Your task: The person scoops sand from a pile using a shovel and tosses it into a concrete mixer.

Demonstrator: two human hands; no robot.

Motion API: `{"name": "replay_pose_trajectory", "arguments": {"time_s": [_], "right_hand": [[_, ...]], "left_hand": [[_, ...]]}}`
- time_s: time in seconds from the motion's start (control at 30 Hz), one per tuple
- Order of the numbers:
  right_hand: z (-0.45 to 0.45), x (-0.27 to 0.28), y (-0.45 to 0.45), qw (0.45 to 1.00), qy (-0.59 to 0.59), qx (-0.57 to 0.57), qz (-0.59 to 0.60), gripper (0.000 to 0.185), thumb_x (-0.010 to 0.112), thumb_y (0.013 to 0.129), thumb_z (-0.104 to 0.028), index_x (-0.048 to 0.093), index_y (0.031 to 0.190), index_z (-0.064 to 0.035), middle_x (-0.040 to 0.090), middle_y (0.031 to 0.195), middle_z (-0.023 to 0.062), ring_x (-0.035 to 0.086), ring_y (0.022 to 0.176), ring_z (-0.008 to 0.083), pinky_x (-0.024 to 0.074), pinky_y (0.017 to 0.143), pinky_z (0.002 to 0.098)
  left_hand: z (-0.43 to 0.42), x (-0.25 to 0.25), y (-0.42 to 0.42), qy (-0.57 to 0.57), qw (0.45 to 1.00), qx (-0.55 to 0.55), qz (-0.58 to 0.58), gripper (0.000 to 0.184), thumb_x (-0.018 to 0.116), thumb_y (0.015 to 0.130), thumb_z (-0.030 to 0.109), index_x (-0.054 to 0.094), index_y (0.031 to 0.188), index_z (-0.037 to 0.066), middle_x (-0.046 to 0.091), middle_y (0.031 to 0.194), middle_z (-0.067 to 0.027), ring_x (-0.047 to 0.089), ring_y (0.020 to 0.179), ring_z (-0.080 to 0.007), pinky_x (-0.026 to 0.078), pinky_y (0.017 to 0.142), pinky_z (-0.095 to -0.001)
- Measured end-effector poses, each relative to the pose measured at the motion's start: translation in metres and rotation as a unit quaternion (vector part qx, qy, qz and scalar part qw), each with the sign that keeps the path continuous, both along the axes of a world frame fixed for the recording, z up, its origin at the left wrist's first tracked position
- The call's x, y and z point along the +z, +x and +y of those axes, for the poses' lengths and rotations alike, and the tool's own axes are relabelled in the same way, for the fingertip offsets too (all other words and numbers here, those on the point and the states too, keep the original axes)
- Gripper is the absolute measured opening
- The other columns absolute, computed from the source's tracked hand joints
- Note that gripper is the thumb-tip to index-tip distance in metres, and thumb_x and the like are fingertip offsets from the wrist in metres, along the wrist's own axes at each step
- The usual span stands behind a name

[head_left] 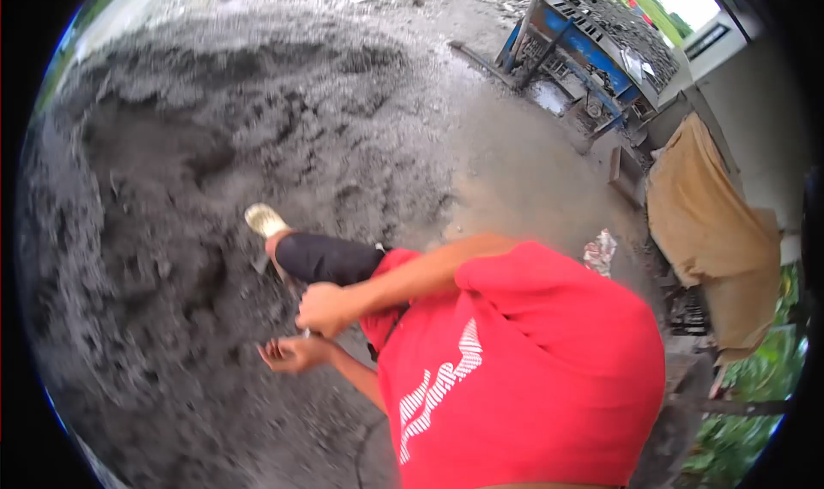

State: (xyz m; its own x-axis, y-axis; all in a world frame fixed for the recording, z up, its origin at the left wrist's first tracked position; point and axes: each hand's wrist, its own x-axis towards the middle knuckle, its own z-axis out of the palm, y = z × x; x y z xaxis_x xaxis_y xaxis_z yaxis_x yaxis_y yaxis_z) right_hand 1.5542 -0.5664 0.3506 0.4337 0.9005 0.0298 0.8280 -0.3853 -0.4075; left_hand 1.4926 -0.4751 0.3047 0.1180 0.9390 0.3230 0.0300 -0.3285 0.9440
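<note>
My right hand [324, 309] is closed, its fingers curled down against the base of my left hand. Between the two hands a small pale, shiny piece [307, 333] shows; what it is I cannot make out. My left hand [296, 354] lies just below, palm turned up, with the fingers apart and loosely bent, holding nothing visible. Both forearms reach out past my red shirt [524, 377] with its white print. Beyond the hands is my leg in dark cloth [330, 259], ending in a pale shoe [264, 219] on the ground.
Dark, lumpy wet mud or sand [172, 232] spreads across the left. A blue metal frame [575, 51] stands at the upper right beside grey rubble. A tan cloth [708, 223] hangs along the right, near a pale wall [751, 111]. Crumpled wrapping [600, 253] lies by my shoulder.
</note>
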Motion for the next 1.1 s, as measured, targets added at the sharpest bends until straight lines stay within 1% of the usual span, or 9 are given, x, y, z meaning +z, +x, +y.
{"name": "replay_pose_trajectory", "arguments": {"time_s": [0.17,0.3,0.43,0.53,0.6,0.8,0.87,0.93,1.1], "right_hand": [[0.060,0.007,0.074,1.000,-0.011,0.001,0.007,0.021,0.065,0.059,-0.028,0.064,0.064,-0.0072,0.063,0.062,0.0146,0.064,0.062,0.0319,0.0500,0.056,0.0431],[0.034,-0.020,0.037,0.997,-0.080,0.008,0.009,0.028,0.066,0.059,-0.033,0.065,0.067,-0.0067,0.063,0.065,0.0158,0.064,0.063,0.0331,0.0505,0.057,0.0423],[-0.016,-0.096,-0.028,0.990,-0.139,-0.011,0.031,0.028,0.062,0.066,-0.031,0.068,0.071,-0.0049,0.065,0.069,0.0168,0.065,0.068,0.0331,0.0522,0.064,0.0433],[-0.020,-0.087,-0.033,0.993,-0.117,-0.013,-0.019,0.025,0.063,0.065,-0.030,0.066,0.067,-0.0056,0.063,0.067,0.0184,0.064,0.066,0.0341,0.0516,0.061,0.0434],[-0.015,-0.051,-0.031,0.990,-0.134,-0.035,0.011,0.025,0.063,0.065,-0.028,0.068,0.073,-0.0049,0.066,0.077,0.0179,0.066,0.073,0.0316,0.0528,0.066,0.0429],[0.019,0.004,-0.029,0.993,-0.106,-0.006,0.055,0.023,0.063,0.064,-0.025,0.067,0.072,-0.0035,0.064,0.069,0.0189,0.065,0.068,0.0325,0.0519,0.063,0.0414],[0.054,-0.016,0.008,0.998,-0.068,-0.012,0.017,0.023,0.063,0.065,-0.025,0.067,0.071,-0.0034,0.064,0.069,0.0187,0.065,0.066,0.0326,0.0519,0.063,0.0412],[0.078,-0.038,0.024,0.997,-0.076,-0.015,0.018,0.024,0.062,0.068,-0.029,0.065,0.073,-0.0051,0.064,0.065,0.0171,0.064,0.062,0.0326,0.0508,0.059,0.0432],[0.053,-0.088,-0.042,0.997,-0.055,-0.041,0.018,0.025,0.062,0.070,-0.031,0.065,0.075,-0.0065,0.063,0.065,0.0168,0.064,0.061,0.0313,0.0509,0.059,0.0425]], "left_hand": [[0.059,0.002,0.081,0.032,0.999,0.021,0.002,0.031,0.049,0.080,-0.001,0.057,0.110,-0.002,0.059,0.100,-0.0123,0.058,0.086,-0.0220,0.047,0.077,-0.0330],[0.027,-0.021,0.037,0.018,0.997,0.008,0.078,0.030,0.050,0.078,-0.003,0.058,0.107,-0.002,0.060,0.096,-0.0112,0.059,0.081,-0.0221,0.047,0.073,-0.0321],[-0.029,-0.103,-0.027,-0.023,0.986,-0.002,0.164,0.033,0.053,0.069,-0.001,0.058,0.102,-0.001,0.057,0.096,-0.0136,0.056,0.086,-0.0264,0.046,0.076,-0.0369],[-0.031,-0.077,-0.034,0.011,0.992,-0.029,0.122,0.028,0.053,0.069,-0.001,0.057,0.097,-0.001,0.056,0.093,-0.0147,0.054,0.088,-0.0290,0.044,0.079,-0.0379],[-0.032,-0.045,-0.025,-0.041,0.998,-0.017,0.049,0.024,0.055,0.074,-0.003,0.057,0.097,-0.001,0.055,0.092,-0.0115,0.055,0.082,-0.0224,0.045,0.074,-0.0324],[0.011,-0.022,-0.020,-0.065,0.997,0.017,0.047,0.022,0.053,0.075,-0.005,0.056,0.096,-0.001,0.055,0.093,-0.0090,0.055,0.081,-0.0194,0.044,0.074,-0.0297],[0.043,-0.023,0.011,0.024,0.992,0.059,0.111,0.023,0.051,0.073,-0.008,0.057,0.095,-0.001,0.055,0.092,-0.0105,0.055,0.081,-0.0221,0.044,0.074,-0.0314],[0.069,-0.034,0.038,-0.099,0.995,0.008,0.023,0.027,0.052,0.071,-0.008,0.060,0.096,-0.001,0.056,0.096,-0.0120,0.055,0.081,-0.0244,0.046,0.075,-0.0359],[0.047,-0.078,-0.027,-0.064,0.974,-0.013,0.217,0.027,0.059,0.075,0.002,0.059,0.102,0.002,0.053,0.101,-0.0117,0.056,0.083,-0.0225,0.046,0.075,-0.0374]]}}
